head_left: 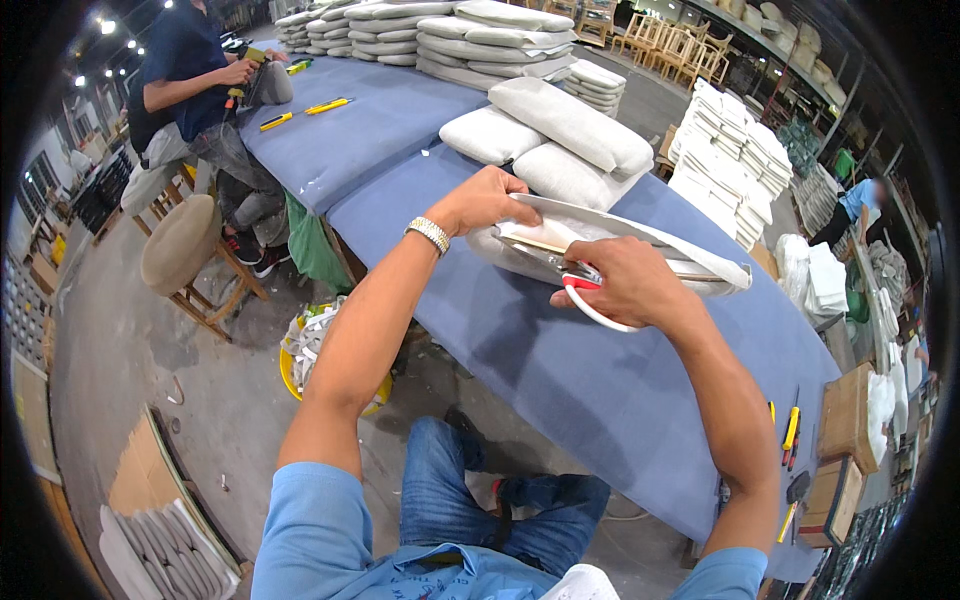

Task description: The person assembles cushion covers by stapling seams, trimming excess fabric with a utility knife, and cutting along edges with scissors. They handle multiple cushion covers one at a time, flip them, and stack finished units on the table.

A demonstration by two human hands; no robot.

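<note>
A light-grey upholstered cushion point(495, 252) stands tilted on its edge on the blue-covered table point(500, 350), its open back side towards me. My left hand point(487, 202) pinches the upper edge of its fabric cover near the left end. In my right hand point(630, 282) are scissors with red and white handles point(600, 318). Their blades reach into the gap between the loose fabric and the cushion's base. The blade tips are partly hidden there. Just beyond, a long grey cushion point(570, 125) lies across two other cushions.
Tall cushion stacks point(495, 45) stand at the table's far end. Yellow knives point(327, 106) lie at far left, more tools point(791, 430) at right. A yellow basket of scraps point(288, 372) sits on the floor beside the table. A co-worker point(185, 70) is at the far left, near a stool point(182, 245).
</note>
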